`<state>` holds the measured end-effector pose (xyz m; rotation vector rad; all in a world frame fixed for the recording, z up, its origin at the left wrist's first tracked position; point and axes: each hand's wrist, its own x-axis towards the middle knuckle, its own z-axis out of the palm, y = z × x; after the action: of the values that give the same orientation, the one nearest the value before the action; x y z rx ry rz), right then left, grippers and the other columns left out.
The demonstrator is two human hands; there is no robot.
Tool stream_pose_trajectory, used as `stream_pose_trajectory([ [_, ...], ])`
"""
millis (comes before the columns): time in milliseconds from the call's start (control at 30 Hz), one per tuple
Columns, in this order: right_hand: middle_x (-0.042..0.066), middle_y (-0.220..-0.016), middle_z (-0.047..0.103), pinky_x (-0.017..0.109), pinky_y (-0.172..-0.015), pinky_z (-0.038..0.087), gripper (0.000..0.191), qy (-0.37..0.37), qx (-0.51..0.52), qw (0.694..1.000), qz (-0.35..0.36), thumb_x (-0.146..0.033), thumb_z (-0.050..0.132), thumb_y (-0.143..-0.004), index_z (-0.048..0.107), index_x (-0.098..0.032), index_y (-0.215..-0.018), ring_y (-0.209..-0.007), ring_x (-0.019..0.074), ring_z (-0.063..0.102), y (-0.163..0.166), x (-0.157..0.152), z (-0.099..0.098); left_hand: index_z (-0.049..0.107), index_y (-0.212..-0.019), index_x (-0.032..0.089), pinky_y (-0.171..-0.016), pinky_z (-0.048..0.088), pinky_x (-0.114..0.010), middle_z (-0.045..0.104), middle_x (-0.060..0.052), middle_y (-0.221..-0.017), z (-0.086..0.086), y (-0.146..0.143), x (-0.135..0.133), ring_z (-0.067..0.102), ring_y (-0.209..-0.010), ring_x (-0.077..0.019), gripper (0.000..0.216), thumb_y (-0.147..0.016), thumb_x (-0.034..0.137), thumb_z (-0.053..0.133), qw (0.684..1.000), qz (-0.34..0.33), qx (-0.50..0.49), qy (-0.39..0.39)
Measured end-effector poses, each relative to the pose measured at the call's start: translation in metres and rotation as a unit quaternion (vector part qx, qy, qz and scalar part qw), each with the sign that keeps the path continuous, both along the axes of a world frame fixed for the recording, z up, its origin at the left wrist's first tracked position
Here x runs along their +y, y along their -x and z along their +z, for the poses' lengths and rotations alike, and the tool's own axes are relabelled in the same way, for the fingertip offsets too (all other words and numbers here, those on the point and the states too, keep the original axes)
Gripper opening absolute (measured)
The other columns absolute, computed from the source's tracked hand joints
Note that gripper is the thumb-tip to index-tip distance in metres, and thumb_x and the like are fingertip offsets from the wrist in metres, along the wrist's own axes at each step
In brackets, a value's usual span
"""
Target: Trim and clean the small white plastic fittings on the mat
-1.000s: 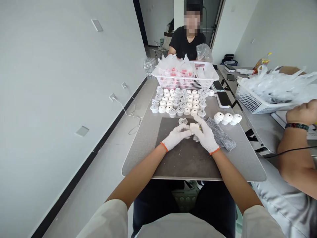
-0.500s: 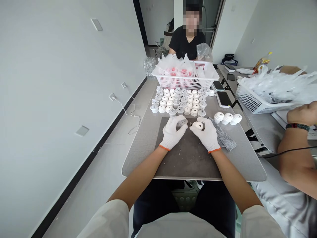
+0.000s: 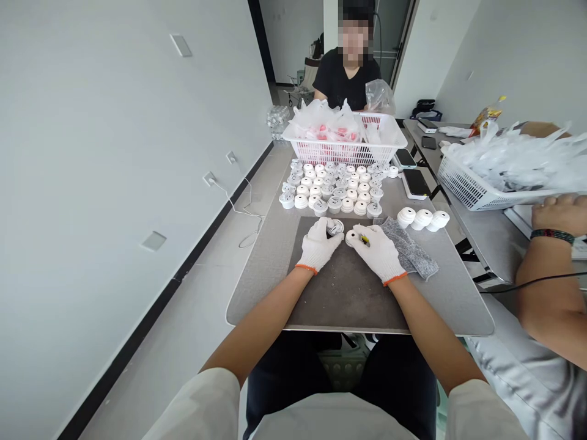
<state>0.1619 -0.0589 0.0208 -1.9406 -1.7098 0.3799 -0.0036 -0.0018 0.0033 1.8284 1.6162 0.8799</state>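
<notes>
Left hand [image 3: 318,245] gloved, fingers curled round a grey-topped cap [image 3: 335,227] on the mat [image 3: 348,293]. Just right of it — right hand [image 3: 380,252] pinching a white cap [image 3: 352,238], something small and yellow under the fingers. Beyond both grips, rows of caps [image 3: 334,188]; right of the right hand, a cloth [image 3: 410,249] — touching the glove.

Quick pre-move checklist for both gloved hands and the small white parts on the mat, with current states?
1. Left hand on the open-faced round part: ok, fingers touch it.
2. Right hand holds the white disc: ok.
3. Small yellow-black piece at the right fingers: cannot tell what it is.
4. Both parts over the dark mat: ok.
5. Grey cloth apart from the hands: not ok, it touches the right hand.
6. Three ribbed white caps within reach: ok.
</notes>
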Motion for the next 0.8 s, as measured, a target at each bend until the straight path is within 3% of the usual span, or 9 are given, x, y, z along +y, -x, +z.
stream_pose_trajectory([
  [133, 0.001, -0.116, 0.064, 0.032, -0.086, 0.052, 0.035, -0.024, 0.026, 0.999, -0.001, -0.052, 0.057, -0.094, 0.070, -0.035, -0.121, -0.084, 0.0144, 0.067, 0.000, 0.000, -0.003, 0.045, -0.081, 0.023, -0.089, 0.042, -0.035, 0.068, 0.003, -0.093, 0.000, 0.000, 0.000, 0.061, -0.086, -0.0167, 0.033, -0.075, 0.036, 0.075, 0.998, 0.028, -0.058, 0.006],
  [200, 0.002, -0.121, 0.063, 0.034, -0.088, 0.054, 0.039, -0.040, 0.024, 0.999, 0.010, -0.051, 0.061, -0.091, 0.068, -0.035, -0.126, -0.087, 0.0165, 0.068, -0.001, 0.001, -0.006, 0.042, -0.077, 0.022, -0.084, 0.045, -0.032, 0.063, 0.003, -0.082, 0.001, 0.000, 0.000, 0.058, -0.080, -0.0147, 0.040, -0.073, 0.044, 0.076, 0.989, 0.038, -0.140, 0.010],
  [300, 0.003, -0.135, 0.057, 0.037, -0.092, 0.056, 0.057, -0.070, 0.016, 0.997, 0.038, -0.050, 0.070, -0.084, 0.059, -0.037, -0.139, -0.100, 0.0217, 0.068, -0.003, -0.001, -0.010, 0.040, -0.074, 0.021, -0.074, 0.049, -0.028, 0.055, 0.004, -0.072, 0.004, -0.002, -0.002, 0.056, -0.071, -0.0116, 0.045, -0.074, 0.052, 0.072, 0.945, -0.012, -0.325, 0.045],
  [367, 0.004, -0.141, 0.053, 0.037, -0.094, 0.056, 0.063, -0.095, 0.014, 0.993, 0.062, -0.048, 0.071, -0.084, 0.055, -0.037, -0.144, -0.110, 0.0244, 0.066, -0.004, -0.002, -0.010, 0.040, -0.070, 0.021, -0.064, 0.049, -0.025, 0.052, 0.005, -0.066, 0.007, -0.004, -0.005, 0.055, -0.063, -0.0099, 0.045, -0.075, 0.054, 0.069, 0.916, -0.068, -0.386, 0.081],
  [500, 0.004, -0.140, 0.056, 0.037, -0.101, 0.054, 0.060, -0.121, 0.033, 0.987, 0.103, -0.045, 0.069, -0.088, 0.055, -0.034, -0.144, -0.121, 0.0250, 0.061, -0.007, -0.003, -0.010, 0.044, -0.064, 0.020, -0.048, 0.044, -0.021, 0.053, 0.004, -0.053, 0.011, -0.006, -0.012, 0.052, -0.047, -0.0084, 0.042, -0.074, 0.054, 0.067, 0.919, -0.101, -0.355, 0.140],
  [667, 0.006, -0.134, 0.061, 0.044, -0.107, 0.049, 0.059, -0.083, 0.092, 0.987, 0.098, -0.043, 0.072, -0.082, 0.059, -0.027, -0.137, -0.123, 0.0261, 0.060, -0.007, -0.002, -0.008, 0.050, -0.064, 0.019, -0.042, 0.040, -0.019, 0.055, 0.003, -0.047, 0.011, -0.005, -0.014, 0.051, -0.042, -0.0083, 0.033, -0.075, 0.047, 0.062, 0.924, -0.098, -0.335, 0.155],
  [733, 0.006, -0.132, 0.063, 0.044, -0.104, 0.051, 0.057, -0.058, 0.127, 0.985, 0.098, -0.043, 0.073, -0.081, 0.059, -0.026, -0.134, -0.118, 0.0253, 0.062, -0.006, -0.003, -0.006, 0.049, -0.062, 0.019, -0.041, 0.038, -0.019, 0.054, 0.003, -0.045, 0.011, -0.005, -0.013, 0.050, -0.041, -0.0084, 0.030, -0.074, 0.044, 0.061, 0.925, -0.102, -0.333, 0.151],
  [800, 0.006, -0.121, 0.067, 0.039, -0.091, 0.057, 0.055, -0.023, 0.178, 0.978, 0.105, -0.044, 0.070, -0.082, 0.059, -0.025, -0.132, -0.100, 0.0213, 0.068, -0.004, -0.004, -0.004, 0.046, -0.059, 0.020, -0.040, 0.037, -0.019, 0.053, 0.003, -0.044, 0.011, -0.005, -0.014, 0.050, -0.040, -0.0084, 0.028, -0.072, 0.040, 0.060, 0.924, -0.104, -0.332, 0.155],
])
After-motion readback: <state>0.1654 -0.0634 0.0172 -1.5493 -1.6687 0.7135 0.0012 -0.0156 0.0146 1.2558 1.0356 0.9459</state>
